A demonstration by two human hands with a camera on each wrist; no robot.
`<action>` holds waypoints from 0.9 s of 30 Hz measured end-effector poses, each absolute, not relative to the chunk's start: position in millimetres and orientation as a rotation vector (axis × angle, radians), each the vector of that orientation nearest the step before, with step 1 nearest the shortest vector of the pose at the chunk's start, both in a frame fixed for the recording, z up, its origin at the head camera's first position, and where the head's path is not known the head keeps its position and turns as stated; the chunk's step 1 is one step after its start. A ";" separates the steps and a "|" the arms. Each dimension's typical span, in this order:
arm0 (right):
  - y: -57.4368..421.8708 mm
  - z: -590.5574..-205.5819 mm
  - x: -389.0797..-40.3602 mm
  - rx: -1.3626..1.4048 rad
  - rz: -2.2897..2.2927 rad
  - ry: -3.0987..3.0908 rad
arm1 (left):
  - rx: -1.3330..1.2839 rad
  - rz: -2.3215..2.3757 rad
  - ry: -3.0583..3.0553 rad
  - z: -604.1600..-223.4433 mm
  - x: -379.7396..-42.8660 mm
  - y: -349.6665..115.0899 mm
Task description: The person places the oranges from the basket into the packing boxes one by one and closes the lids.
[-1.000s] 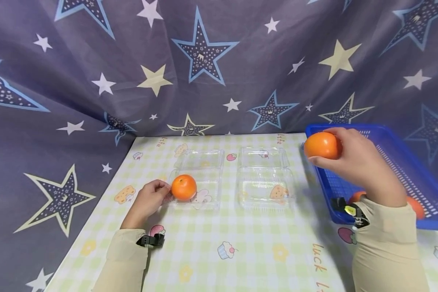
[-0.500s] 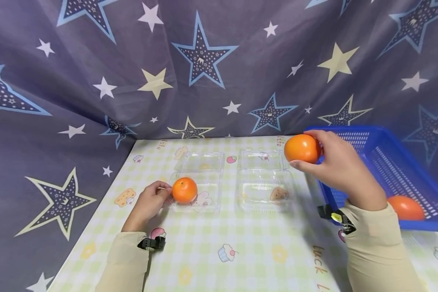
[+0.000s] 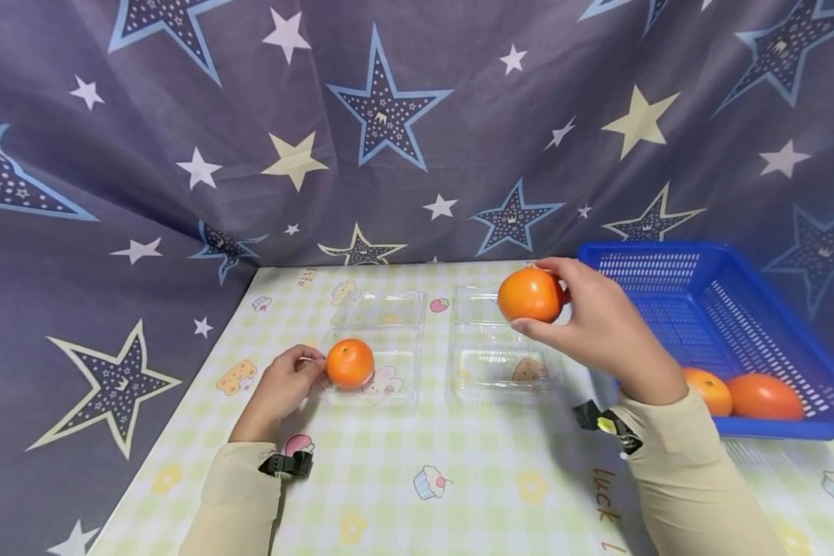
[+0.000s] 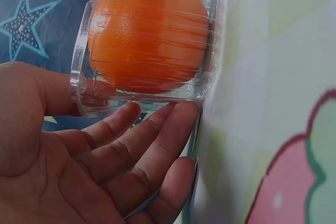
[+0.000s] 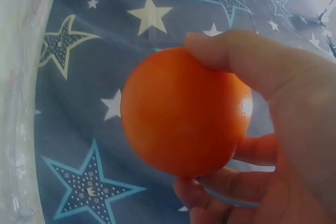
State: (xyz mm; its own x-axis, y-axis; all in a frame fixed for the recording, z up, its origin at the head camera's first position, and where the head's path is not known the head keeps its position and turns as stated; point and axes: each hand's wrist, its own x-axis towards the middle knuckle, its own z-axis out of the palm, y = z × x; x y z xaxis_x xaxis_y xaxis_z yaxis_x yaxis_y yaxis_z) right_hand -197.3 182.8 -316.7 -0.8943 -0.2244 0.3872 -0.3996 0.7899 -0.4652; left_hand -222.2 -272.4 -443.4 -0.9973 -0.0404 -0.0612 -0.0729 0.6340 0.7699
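Note:
Between the thumb and fingers of my right hand is an orange, raised over the right-hand clear plastic box. The right wrist view shows that orange with the thumb on top and fingertips beneath. My left hand pinches the left edge of another clear plastic box. In the left wrist view its thumb is at the rim and its fingers lie below the box wall. A second orange sits inside that box, at its left side. Both boxes have their lids folded back.
A blue basket stands at the right with two oranges at its near end. The table has a checked, printed cloth. A dark star-patterned curtain hangs behind and to the left.
My right hand has carried its orange leftward from over the blue basket to above the right-hand box. The oranges in the basket are now more exposed. My left hand has stayed at its box.

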 end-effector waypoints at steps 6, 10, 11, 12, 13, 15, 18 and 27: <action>173.5 -319.9 -196.2 0.502 0.806 -2.646 | -0.111 1.346 2.797 -443.5 -221.2 -271.5; 167.2 -322.6 -197.0 0.517 0.811 -2.616 | -0.114 1.343 2.801 -441.3 -220.6 -269.9; 165.6 -323.0 -196.9 0.524 0.803 -2.608 | -0.105 1.342 2.800 -440.5 -220.5 -269.3; 163.9 -323.4 -196.8 0.534 0.797 -2.600 | -0.099 1.345 2.799 -439.6 -220.4 -268.5; 162.2 -323.8 -196.4 0.544 0.793 -2.592 | -0.093 1.345 2.799 -438.6 -220.4 -267.7; 158.4 -324.6 -195.8 0.567 0.781 -2.582 | -0.083 1.352 2.794 -436.8 -220.2 -266.1; 151.9 -325.6 -195.4 0.597 0.769 -2.582 | -0.087 1.353 2.789 -435.9 -219.6 -265.0; 133.0 -333.9 -200.5 0.683 0.751 -2.591 | -0.110 1.353 2.786 -441.2 -220.6 -269.0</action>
